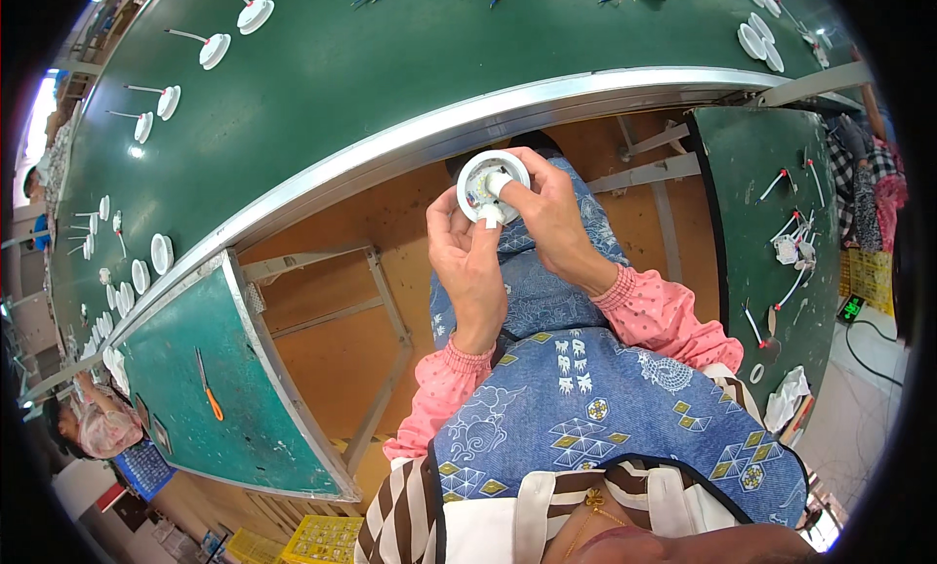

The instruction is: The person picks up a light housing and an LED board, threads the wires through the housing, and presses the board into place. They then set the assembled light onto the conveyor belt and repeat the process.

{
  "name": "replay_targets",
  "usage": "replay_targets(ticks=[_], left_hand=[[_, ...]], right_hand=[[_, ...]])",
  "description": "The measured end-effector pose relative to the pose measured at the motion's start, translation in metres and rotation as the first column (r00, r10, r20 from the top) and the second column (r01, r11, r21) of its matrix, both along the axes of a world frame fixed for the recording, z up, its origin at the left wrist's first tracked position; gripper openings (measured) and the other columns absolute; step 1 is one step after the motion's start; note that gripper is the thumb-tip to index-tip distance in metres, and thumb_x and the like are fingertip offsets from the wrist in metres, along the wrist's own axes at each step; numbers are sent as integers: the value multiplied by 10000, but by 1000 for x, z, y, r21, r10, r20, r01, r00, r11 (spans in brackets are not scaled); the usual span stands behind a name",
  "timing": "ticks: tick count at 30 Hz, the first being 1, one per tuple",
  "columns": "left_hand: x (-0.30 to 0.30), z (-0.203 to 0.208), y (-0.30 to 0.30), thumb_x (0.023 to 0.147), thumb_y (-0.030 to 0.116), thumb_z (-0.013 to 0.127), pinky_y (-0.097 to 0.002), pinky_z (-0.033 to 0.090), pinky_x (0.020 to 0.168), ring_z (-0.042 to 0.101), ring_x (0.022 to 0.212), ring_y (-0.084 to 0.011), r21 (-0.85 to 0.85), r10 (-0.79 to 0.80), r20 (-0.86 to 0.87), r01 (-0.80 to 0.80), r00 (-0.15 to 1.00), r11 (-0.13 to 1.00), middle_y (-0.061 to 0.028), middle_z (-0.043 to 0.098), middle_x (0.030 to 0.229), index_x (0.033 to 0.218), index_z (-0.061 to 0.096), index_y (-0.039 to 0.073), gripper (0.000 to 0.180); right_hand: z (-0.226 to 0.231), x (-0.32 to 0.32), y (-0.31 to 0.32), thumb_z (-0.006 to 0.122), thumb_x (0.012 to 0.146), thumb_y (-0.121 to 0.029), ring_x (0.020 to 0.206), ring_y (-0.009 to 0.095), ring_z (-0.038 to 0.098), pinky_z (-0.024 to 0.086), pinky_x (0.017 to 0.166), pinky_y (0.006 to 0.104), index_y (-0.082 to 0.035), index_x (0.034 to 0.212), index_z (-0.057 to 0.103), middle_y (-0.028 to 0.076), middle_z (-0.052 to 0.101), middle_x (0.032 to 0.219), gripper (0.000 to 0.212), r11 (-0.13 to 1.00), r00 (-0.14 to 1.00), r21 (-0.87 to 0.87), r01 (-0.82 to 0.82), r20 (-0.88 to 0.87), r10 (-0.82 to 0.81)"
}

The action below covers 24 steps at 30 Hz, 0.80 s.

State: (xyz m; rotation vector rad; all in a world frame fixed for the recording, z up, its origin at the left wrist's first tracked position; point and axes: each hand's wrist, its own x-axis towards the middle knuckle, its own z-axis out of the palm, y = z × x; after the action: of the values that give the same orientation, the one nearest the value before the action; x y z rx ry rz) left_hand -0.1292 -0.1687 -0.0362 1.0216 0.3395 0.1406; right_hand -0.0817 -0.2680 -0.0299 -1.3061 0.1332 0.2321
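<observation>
Above my lap, both hands hold a round white lamp housing (466, 177), its open side facing up. My left hand (467, 271) grips the near left rim, with the thumb over the edge. My right hand (554, 213) is closed round the right side, its thumb reaching into the housing. White wraps cover both thumb tips. Inside the cup some small parts and bits of wire show, partly hidden by the thumbs. Both hands are apart from the green workbench (390, 86) beyond them.
White round lamp parts with wires (215, 51) stand along the bench's left side; more white rings (752, 41) lie far right. A green side table (717, 271) holds wired pieces (795, 247). An orange-handled tool (213, 403) lies on the left side table. A co-worker (102, 423) sits far left.
</observation>
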Motion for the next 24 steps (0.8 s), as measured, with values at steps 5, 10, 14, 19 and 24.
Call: replay_targets(ticks=[5,10,14,19,24], left_hand=[[-3,-1,-3,938,-55,551,-312,488,998,602,1185,-199,12,8,31,-8,999,1000,-203,596,1307,1364,426,-63,444],[-4,-2,-6,939,-58,546,-325,475,1034,588,1222,-215,96,-4,88,-4,996,995,-205,583,1327,1401,407,-58,483],[-6,-1,-11,942,-67,554,-322,482,1019,597,1188,-201,146,9,104,-24,994,989,-177,600,1293,1381,448,-66,452],[-13,3,-19,939,-65,577,-319,475,1025,596,1195,-200,187,1,111,-22,994,982,-177,597,1303,1394,446,-84,474],[-9,-18,-16,935,-64,586,-315,482,1016,598,1201,-205,195,-33,84,17,996,981,-168,594,1313,1399,461,-97,482]], right_hand=[[0,1,3,553,910,-46,916,97,620,505,770,265,0,1071,637,59,665,1008,187,999,998,44,-19,-62,22],[-5,2,7,564,883,-85,832,107,602,496,715,273,12,1005,644,58,661,925,175,990,995,136,47,-92,-34],[0,0,8,552,874,-73,834,117,599,494,719,278,14,985,640,66,655,911,167,985,994,162,60,-101,-44],[3,-4,3,550,850,-51,803,128,601,494,699,280,3,933,635,70,644,874,131,969,990,227,98,-121,-72],[-21,-2,0,527,899,-49,850,122,603,491,742,273,-27,997,616,42,629,946,135,979,987,188,80,-152,-51]])
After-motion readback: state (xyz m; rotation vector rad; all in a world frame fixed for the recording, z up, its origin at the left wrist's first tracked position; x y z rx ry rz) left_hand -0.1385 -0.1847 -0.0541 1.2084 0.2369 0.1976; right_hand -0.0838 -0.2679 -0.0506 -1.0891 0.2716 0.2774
